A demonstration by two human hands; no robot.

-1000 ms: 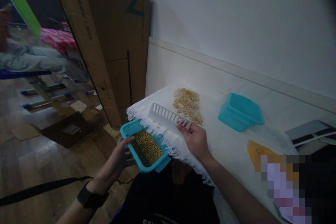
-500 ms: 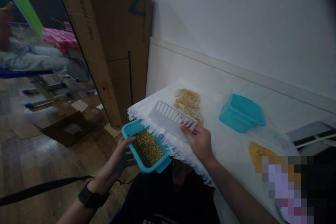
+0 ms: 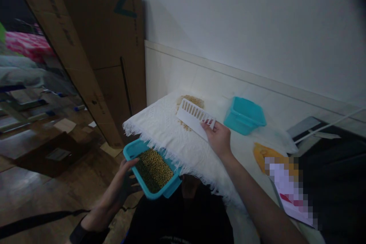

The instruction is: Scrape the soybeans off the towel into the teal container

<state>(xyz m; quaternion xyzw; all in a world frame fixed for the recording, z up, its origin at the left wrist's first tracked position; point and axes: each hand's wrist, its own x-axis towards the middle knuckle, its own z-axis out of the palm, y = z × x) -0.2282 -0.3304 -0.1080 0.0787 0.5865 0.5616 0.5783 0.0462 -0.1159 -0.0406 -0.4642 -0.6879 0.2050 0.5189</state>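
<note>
Left hand [image 3: 120,188] is below the counter edge, fingers clenched around the near side of a teal tub [image 3: 136,150], thumb over its rim. The tub is held in the air just under the fringed border of the cloth [image 3: 168,137], tilted, and holds a layer of beans [image 3: 153,169] across its floor. Right hand [image 3: 219,140] is over the cloth, fingers grasping one end of a white slotted scraper [image 3: 194,117]. The scraper is angled, and its far end lies over a loose pile [image 3: 195,100] of the same beans near the back of the counter; whether its edge touches the cloth cannot be told. A second teal tub [image 3: 244,116] stands on the counter just to the right of the scraper, apart from it; its contents are not visible. A yellow item [image 3: 261,152] lies near the right forearm, partly covered. A tall cardboard box [image 3: 111,57] leans against the wall at the left. It carries a large teal mark resembling "Z" with a stroke before it, cut off by the frame top. Small dark print runs along its edge strip and is too blurred to read. A dark band [image 3: 82,232] sits on the left wrist. No other legible label or brand is visible.
</note>
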